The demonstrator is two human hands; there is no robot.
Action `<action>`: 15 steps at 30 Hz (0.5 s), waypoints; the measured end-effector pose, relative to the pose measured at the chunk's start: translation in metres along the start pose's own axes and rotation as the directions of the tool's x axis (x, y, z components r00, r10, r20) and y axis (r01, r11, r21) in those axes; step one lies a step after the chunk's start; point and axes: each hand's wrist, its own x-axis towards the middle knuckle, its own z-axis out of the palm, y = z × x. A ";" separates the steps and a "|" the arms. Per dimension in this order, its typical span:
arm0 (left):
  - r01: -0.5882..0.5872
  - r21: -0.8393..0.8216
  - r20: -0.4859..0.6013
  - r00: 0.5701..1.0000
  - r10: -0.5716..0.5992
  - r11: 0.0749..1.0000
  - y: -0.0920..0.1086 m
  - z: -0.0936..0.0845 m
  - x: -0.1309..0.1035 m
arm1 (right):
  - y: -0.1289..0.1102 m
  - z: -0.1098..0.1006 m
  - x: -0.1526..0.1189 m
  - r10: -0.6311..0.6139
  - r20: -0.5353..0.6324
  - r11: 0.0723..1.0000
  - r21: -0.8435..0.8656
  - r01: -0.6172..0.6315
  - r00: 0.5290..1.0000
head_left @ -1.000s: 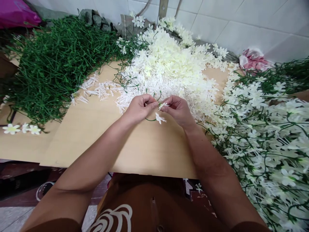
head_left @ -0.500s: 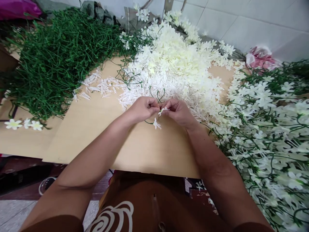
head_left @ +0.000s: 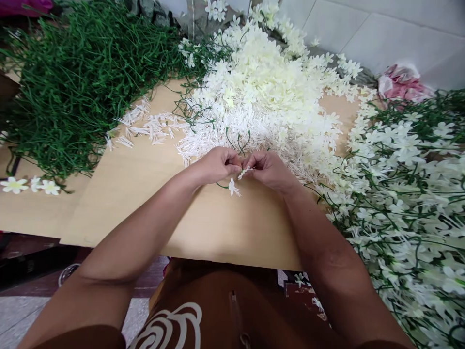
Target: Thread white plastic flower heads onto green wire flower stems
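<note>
My left hand (head_left: 222, 164) is closed in a pinch on a green artificial flower stem (head_left: 222, 185), whose curved ends show above and below the fingers. One white artificial flower (head_left: 233, 187) hangs on a lower end of that stem. Close against it, my right hand (head_left: 267, 169) pinches a second small white flower (head_left: 245, 171) at the stem, between the two hands. The fingertips almost touch, so the exact joint is hidden. Just beyond the hands lies a heap of white stamen pieces (head_left: 232, 126), and behind it a pile of loose cream-white petals (head_left: 272, 72).
A large heap of green stems (head_left: 83, 87) fills the left back. Flowered stems (head_left: 407, 218) are piled high along the right side. Several flower heads (head_left: 14, 184) lie at the left on the brown board (head_left: 225, 228). A pink-and-white bag (head_left: 403, 85) rests by the tiled wall.
The view has shifted slightly, so the surroundings sit a little differently. Both hands keep their pinch on the stem and flower, with the small flower turned slightly between them.
</note>
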 end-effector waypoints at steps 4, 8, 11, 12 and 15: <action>-0.014 0.024 0.019 1.000 0.013 1.000 -0.002 -0.003 0.001 | -0.003 0.001 0.000 0.033 -0.040 0.992 -0.118 -0.037 0.999; -0.035 0.019 0.031 0.999 0.034 0.999 -0.003 -0.006 0.000 | -0.005 0.002 -0.003 0.047 -0.101 0.990 -0.131 -0.060 0.994; -0.054 0.016 0.030 0.998 0.053 0.998 -0.003 -0.006 -0.001 | -0.005 -0.001 -0.004 0.058 -0.099 0.997 -0.048 -0.063 0.993; -0.059 0.029 0.037 0.998 0.058 0.998 -0.002 -0.005 -0.002 | -0.004 -0.003 -0.004 0.055 -0.099 0.998 -0.023 -0.058 0.994; -0.080 0.077 0.066 0.995 0.075 0.994 -0.001 -0.005 -0.003 | -0.002 -0.007 -0.004 0.037 -0.118 0.999 0.010 -0.036 0.992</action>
